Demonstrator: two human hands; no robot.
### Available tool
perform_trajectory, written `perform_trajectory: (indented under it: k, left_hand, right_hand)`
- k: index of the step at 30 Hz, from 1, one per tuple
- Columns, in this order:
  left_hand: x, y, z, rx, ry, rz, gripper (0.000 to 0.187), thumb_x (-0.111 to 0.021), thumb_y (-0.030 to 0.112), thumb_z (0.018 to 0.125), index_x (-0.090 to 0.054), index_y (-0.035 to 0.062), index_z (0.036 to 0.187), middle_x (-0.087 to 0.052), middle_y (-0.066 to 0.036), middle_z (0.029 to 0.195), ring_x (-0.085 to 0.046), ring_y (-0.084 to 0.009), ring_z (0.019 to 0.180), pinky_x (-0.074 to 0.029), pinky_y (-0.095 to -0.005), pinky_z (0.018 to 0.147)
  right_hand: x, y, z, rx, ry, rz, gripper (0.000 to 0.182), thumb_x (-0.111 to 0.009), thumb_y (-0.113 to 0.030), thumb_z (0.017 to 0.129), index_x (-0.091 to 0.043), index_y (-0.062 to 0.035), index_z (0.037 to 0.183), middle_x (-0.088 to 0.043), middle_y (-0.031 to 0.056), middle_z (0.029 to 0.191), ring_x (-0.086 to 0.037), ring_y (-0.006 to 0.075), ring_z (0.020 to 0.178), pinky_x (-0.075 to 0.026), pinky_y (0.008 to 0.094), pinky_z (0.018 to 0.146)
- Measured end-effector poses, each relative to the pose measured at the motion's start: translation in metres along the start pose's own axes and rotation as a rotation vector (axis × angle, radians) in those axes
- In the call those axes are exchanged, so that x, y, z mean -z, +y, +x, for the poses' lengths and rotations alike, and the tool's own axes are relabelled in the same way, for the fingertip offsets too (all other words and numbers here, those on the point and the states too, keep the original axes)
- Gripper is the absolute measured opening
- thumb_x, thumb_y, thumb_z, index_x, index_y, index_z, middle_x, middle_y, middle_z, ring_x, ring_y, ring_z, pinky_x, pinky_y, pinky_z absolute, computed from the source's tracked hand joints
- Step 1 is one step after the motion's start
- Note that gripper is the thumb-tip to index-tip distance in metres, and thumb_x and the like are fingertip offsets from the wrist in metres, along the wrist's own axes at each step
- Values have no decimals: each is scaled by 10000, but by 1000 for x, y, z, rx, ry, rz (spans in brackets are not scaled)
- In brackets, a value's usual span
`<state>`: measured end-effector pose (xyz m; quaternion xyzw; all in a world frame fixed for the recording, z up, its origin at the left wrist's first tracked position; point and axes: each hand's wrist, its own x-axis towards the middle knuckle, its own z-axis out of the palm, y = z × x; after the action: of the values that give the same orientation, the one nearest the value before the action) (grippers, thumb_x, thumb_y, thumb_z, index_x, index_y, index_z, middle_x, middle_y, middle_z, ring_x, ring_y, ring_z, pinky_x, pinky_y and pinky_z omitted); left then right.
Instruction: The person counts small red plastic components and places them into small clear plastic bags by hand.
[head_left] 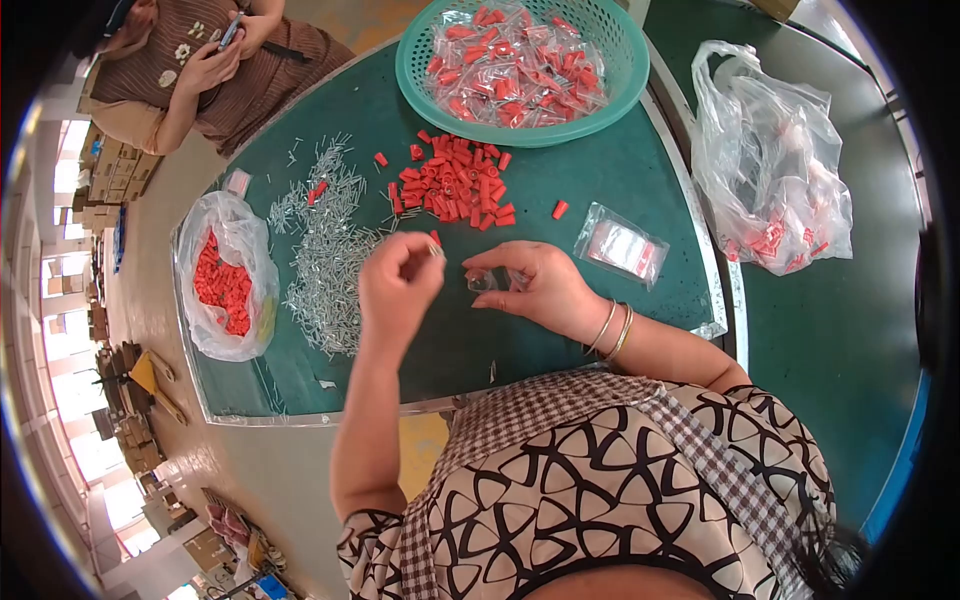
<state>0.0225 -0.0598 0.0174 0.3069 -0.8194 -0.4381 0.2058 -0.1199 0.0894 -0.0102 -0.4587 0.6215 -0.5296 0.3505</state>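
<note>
Small clear bag (pixel 481 281), as seen in the head view: it lies between the thumb and fingertips of the right hand (pixel 543 286), above the green table (pixel 590 345). The right hand holds it in a moderately spread grasp, and bracelets (pixel 612 335) circle the wrist. Facing it, just apart, the left hand (pixel 398 290) is narrowed to a pinch on a small item (pixel 433 250); red and metallic tones show at the fingertips, but its exact form is too small to tell.

Beyond the hands lies a heap of red caps (pixel 460 180), with one loose red cap (pixel 560 209) to its right. To the heap's left spreads a pile of metal pins (pixel 325 265), and farther left an open plastic bag (pixel 205 338) contains red pieces (pixel 222 285). A green basket (pixel 520 136) at the far side holds many clear packets (pixel 505 75) with red contents. A flat packet (pixel 622 250) lies near the right hand. On the adjoining green surface (pixel 820 325) rests a large translucent bag (pixel 790 165). At upper left, another person (pixel 200 80) holds a phone (pixel 231 30).
</note>
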Motion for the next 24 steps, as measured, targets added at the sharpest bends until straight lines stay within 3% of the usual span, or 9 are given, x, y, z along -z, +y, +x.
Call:
perform_trajectory:
  k: [3, 6, 12, 16, 20, 24]
  left_hand:
    - [-11, 18, -20, -157, 14, -29, 144, -694, -34, 758, -663, 43, 875, -581, -14, 750, -521, -87, 598, -408, -232, 532]
    - [-16, 21, -26, -192, -8, 34, 163, -712, -28, 762, -667, 41, 903, -576, -10, 762, -498, -79, 590, -398, -224, 530]
    - [-3, 20, -31, -176, 129, 21, 187, -708, -26, 788, -685, 37, 963, -590, -13, 798, -512, -89, 623, -414, -227, 573]
    - [9, -2, -34, 14, 174, -41, 119, -676, -30, 832, -689, 21, 939, -610, -42, 826, -535, -111, 657, -431, -229, 603]
    - [-1, 20, -34, -238, 122, 32, 130, -679, -38, 818, -686, 24, 932, -612, -51, 824, -551, -128, 653, -437, -254, 586]
    - [5, 11, -18, -183, 262, 239, 106, -678, -15, 815, -685, 25, 914, -627, -71, 806, -563, -172, 623, -446, -281, 575]
  right_hand:
    - [-3, 2, 1, 8, 9, 11, 405, -815, -158, 736, -696, -104, 1118, -694, 19, 941, -563, 132, 676, -483, 273, 618]
    - [-6, 5, 0, 21, 32, 10, 393, -816, -155, 737, -703, -100, 1110, -699, 22, 951, -576, 131, 702, -482, 270, 629]
    - [-2, 1, 1, -1, 20, 71, 394, -820, -150, 734, -704, -99, 1107, -710, 27, 950, -601, 136, 743, -488, 268, 657]
    - [1, -1, -1, 84, 38, 136, 398, -820, -145, 733, -704, -114, 1112, -713, 18, 951, -601, 132, 742, -483, 262, 652]
    - [2, -4, -2, 19, -2, 121, 394, -818, -134, 732, -704, -112, 1109, -714, 17, 959, -591, 130, 728, -477, 261, 640]
    - [0, -2, -3, 88, 24, 127, 390, -818, -126, 728, -704, -102, 1101, -711, 12, 948, -553, 120, 689, -466, 258, 625]
